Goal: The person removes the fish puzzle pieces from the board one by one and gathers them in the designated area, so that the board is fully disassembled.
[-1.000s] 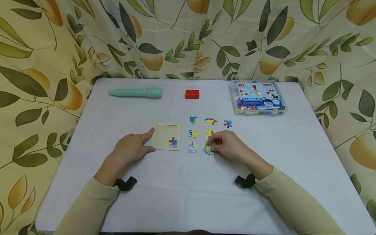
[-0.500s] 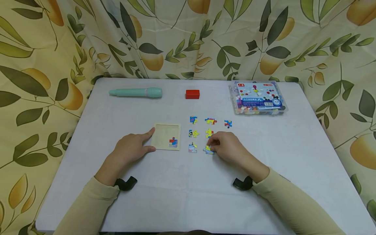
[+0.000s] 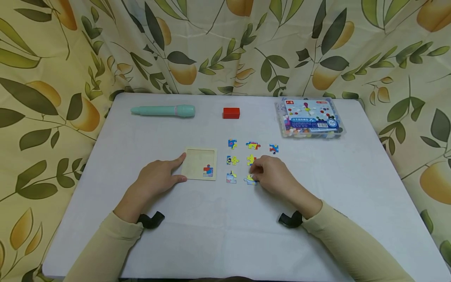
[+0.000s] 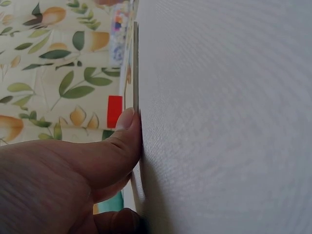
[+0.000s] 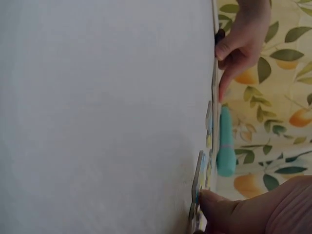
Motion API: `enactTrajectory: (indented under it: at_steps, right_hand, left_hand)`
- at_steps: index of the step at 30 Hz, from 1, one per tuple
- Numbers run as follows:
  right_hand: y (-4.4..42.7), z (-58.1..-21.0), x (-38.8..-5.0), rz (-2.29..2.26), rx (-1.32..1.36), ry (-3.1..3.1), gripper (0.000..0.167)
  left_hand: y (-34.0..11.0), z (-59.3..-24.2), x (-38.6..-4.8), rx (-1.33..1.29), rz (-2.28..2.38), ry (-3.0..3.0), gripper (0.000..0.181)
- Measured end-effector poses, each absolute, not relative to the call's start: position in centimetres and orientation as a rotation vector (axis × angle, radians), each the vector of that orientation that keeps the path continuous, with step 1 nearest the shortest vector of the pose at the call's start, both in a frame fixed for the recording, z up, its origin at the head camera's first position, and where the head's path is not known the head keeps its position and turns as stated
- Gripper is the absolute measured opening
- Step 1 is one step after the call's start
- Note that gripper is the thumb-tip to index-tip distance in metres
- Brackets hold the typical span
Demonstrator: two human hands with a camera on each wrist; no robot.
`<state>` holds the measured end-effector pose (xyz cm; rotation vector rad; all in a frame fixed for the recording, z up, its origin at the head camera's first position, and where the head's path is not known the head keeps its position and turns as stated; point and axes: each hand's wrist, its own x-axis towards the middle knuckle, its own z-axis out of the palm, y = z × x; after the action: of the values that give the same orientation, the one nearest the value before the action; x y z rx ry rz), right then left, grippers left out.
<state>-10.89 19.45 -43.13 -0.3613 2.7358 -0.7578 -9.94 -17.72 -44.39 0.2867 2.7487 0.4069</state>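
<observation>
My left hand [image 3: 155, 176] rests beside the square wooden puzzle tray [image 3: 193, 164], thumb and index finger spread against its left edge. One red-and-blue puzzle piece [image 3: 208, 171] lies in the tray's lower right corner. In the head view my right hand [image 3: 278, 174] pinches a yellow-and-blue puzzle piece [image 3: 249, 180] at the front of the loose group, partly hidden by the fingers. The right wrist view shows the thumb [image 5: 214, 204] against this piece's edge. Just behind these fingers lies a yellow-and-red puzzle piece [image 3: 251, 159], partly covered.
Other loose pieces lie between tray and right hand, such as a blue-and-yellow one [image 3: 232, 144] and a pale blue one [image 3: 231, 178]. Farther back are a mint-green tube-shaped thing [image 3: 163, 111], a red block [image 3: 231, 113] and a clear box [image 3: 311, 117] of coloured parts. A patterned curtain hangs behind.
The right wrist has shifted slightly left, while the fingers stay at the same yellow-and-blue puzzle piece. The left hand and the tray look unmoved.
</observation>
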Motion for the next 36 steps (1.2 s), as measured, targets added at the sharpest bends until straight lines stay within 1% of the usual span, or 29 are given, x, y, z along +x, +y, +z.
enactTrajectory:
  at_steps: [11,17,27,36]
  right_hand:
    - [18.4,-42.4,-12.6,-0.851,-0.344,2.694,0.012]
    - [16.5,-42.1,-13.1,-0.873,-0.405,2.672,0.016]
    - [13.0,-42.1,-13.8,-0.880,-0.502,2.596,0.016]
    - [10.4,-42.6,-14.4,-0.896,-0.599,2.527,0.023]
  left_hand:
    - [-17.7,-44.4,-10.0,0.276,0.417,2.752,0.082]
    - [-17.7,-44.4,-10.0,0.283,0.415,2.754,0.082]
    - [-17.7,-44.2,-10.0,0.274,0.426,2.738,0.082]
    - [-17.7,-44.3,-10.1,0.274,0.426,2.741,0.082]
